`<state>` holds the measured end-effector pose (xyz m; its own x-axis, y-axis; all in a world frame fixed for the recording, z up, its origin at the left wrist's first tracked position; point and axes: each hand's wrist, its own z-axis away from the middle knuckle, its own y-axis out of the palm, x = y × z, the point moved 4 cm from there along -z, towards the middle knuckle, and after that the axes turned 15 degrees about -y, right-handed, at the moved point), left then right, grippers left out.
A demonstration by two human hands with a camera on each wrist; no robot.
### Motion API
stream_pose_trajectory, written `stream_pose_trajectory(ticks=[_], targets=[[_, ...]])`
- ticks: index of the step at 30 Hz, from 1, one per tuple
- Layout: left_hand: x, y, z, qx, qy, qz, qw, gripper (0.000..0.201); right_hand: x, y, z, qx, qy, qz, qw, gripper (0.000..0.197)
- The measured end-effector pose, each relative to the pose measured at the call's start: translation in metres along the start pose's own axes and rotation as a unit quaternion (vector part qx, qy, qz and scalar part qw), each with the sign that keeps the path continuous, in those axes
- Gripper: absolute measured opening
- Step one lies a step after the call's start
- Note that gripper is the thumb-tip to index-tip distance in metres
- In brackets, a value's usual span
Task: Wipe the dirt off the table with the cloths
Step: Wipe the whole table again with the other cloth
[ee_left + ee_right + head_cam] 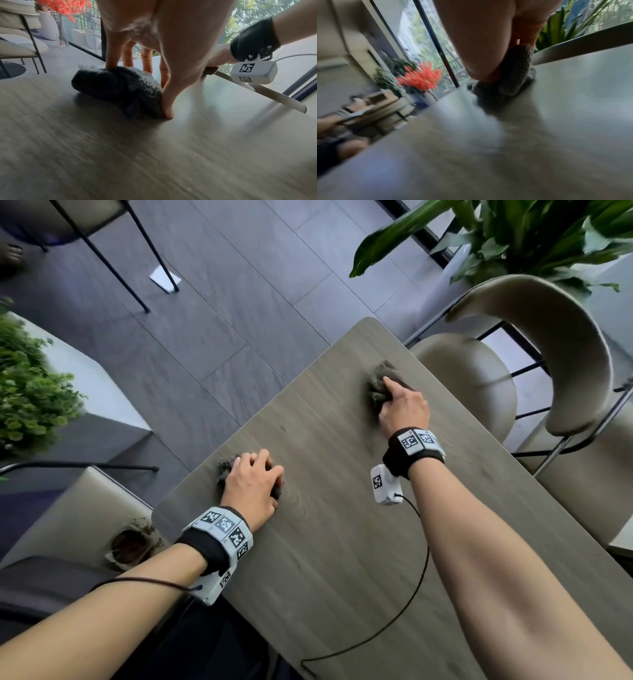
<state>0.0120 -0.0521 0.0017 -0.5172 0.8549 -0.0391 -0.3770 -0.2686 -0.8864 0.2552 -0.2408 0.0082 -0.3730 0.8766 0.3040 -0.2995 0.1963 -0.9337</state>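
Lower left: left hand clenched over a bunched dark cloth, pressed to the table for scrubbing contact; upper right: right hand grasping a second cloth, likewise pressed flat, near the table's far edge.

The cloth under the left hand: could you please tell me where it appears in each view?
Head: cloth under the left hand, left of centre near the table's left edge.
Left wrist: the dark bundle, centre-left, under the fingers.
Right wrist: not visible.
Shared landmark: the grey wood-grain table.
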Motion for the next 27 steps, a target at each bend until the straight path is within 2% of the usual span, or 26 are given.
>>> stream_pose_trajectory(ticks=[1,3,4,6,8,11,15,19,22,24,26,27], targets=[[0.001,0.001,0.0,0.002,-0.001,0.003,1.0,0.037,0.017,-0.001,0.006,-0.014,-0.024,-0.02,0.999,0.052],[0.002,0.001,-0.001,0.007,0.002,0.012,1.0,0.041,0.058,0.006,0.028,-0.038,-0.143,-0.044,0.988,0.042],[0.002,0.0,-0.002,0.007,0.004,0.019,1.0,0.045,0.077,0.016,0.042,-0.028,-0.204,-0.048,0.977,0.037],[0.0,-0.005,-0.003,0.0,0.005,0.045,0.999,0.058,0.103,0.048,0.073,0.044,-0.281,-0.036,0.958,0.041],[-0.004,-0.009,-0.006,-0.014,0.013,0.054,0.998,0.07,0.104,0.079,0.094,0.086,-0.302,-0.01,0.949,0.054],[-0.016,-0.012,-0.013,-0.015,0.032,0.013,0.999,0.088,0.081,0.086,0.094,0.043,-0.284,-0.008,0.958,0.067],[-0.038,-0.011,-0.025,0.04,0.029,-0.015,0.999,0.112,0.041,0.069,0.069,0.019,-0.214,-0.015,0.977,0.065],[-0.064,-0.006,-0.028,0.091,0.029,-0.063,0.993,0.113,-0.01,0.043,0.048,0.018,-0.121,0.0,0.992,0.066],[-0.068,-0.003,-0.027,0.093,0.029,-0.08,0.992,0.118,-0.036,0.026,0.039,0.045,-0.068,0.014,0.997,0.072],[-0.066,-0.001,-0.029,0.083,0.033,-0.089,0.992,0.121,-0.038,0.018,0.036,0.062,-0.049,0.015,0.997,0.07],[-0.065,-0.001,-0.03,0.078,0.037,-0.095,0.992,0.122,-0.03,0.012,0.037,0.042,-0.04,-0.005,0.998,0.068],[-0.065,-0.002,-0.031,0.077,0.037,-0.099,0.991,0.122,-0.021,0.01,0.04,0.023,-0.058,-0.017,0.998,0.067]])
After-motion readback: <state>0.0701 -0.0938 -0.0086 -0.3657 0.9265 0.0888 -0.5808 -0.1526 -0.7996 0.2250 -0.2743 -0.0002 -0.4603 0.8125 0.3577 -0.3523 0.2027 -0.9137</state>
